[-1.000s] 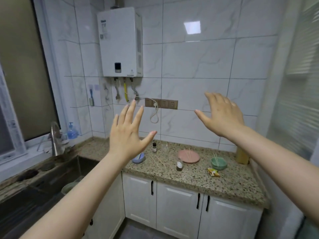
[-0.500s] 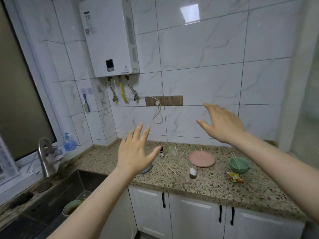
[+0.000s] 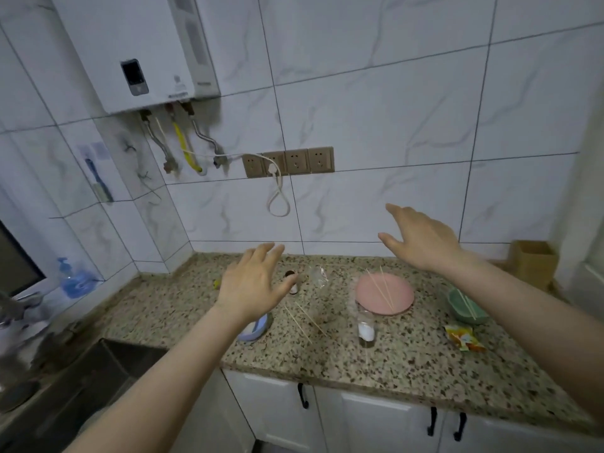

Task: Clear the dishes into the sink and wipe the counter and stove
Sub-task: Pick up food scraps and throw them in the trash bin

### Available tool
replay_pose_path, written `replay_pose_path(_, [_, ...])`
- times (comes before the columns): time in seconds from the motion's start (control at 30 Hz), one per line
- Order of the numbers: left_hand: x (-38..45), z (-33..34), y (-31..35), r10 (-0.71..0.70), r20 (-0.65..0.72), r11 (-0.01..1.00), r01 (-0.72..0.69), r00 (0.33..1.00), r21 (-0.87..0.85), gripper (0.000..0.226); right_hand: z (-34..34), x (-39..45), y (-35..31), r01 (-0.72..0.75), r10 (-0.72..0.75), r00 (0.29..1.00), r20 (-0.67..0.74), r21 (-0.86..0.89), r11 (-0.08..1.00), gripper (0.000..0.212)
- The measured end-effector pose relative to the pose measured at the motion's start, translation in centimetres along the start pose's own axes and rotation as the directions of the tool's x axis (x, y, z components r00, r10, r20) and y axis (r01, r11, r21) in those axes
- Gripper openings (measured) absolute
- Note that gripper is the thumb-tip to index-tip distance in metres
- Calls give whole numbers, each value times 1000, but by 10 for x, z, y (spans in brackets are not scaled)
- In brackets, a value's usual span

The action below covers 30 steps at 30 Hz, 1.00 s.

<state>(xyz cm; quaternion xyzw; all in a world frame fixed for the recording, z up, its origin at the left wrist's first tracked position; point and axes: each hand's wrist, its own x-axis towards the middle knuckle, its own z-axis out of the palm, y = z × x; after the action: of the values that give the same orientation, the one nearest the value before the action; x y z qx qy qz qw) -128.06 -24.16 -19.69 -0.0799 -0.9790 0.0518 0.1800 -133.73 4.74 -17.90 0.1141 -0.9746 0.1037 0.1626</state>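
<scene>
Both my grips are released, fingers spread: left hand (image 3: pixel 253 286) above the blue dish (image 3: pixel 256 328), right hand (image 3: pixel 421 238) over the pink plate (image 3: pixel 385 294) on the worktop (image 3: pixel 408 358).

Pink plate (image 3: pixel 384 294) with skewers flat mid-bench (image 3: pixel 408 361), green bowl (image 3: pixel 465 308) to its right, blue dish (image 3: pixel 256 328) left near dark sink (image 3: pixel 108 364), glass (image 3: pixel 365 325) upright in front.
</scene>
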Motion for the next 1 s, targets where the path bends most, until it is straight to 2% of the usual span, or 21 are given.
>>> replay_pose_path(0.13, [28,32,-17,-24,37,997,26,999,-68,64,27,27,9,-27,28,999,43,-24,999,63])
replay_pose_path(0.33, [79,92,-38,13,57,988,-4,998,-153,56,61,65,14,-126,129,987,96,-32,991,61])
replay_pose_path(0.5, [132,147,-52,110,59,959,-90,992,-267,51,95,90,13,-232,233,957,171,-25,972,61])
replay_pose_path(0.6, [165,180,-60,172,89,936,-135,981,-326,50,114,95,17,-317,313,930,194,-15,948,63])
replay_pose_path(0.8, [219,244,-50,278,146,903,-207,949,-376,40,151,71,47,-446,460,869,182,-114,888,60])
replay_pose_path(1.0, [235,303,-21,339,354,896,-185,872,-404,49,181,33,70,-592,622,736,266,-191,783,54])
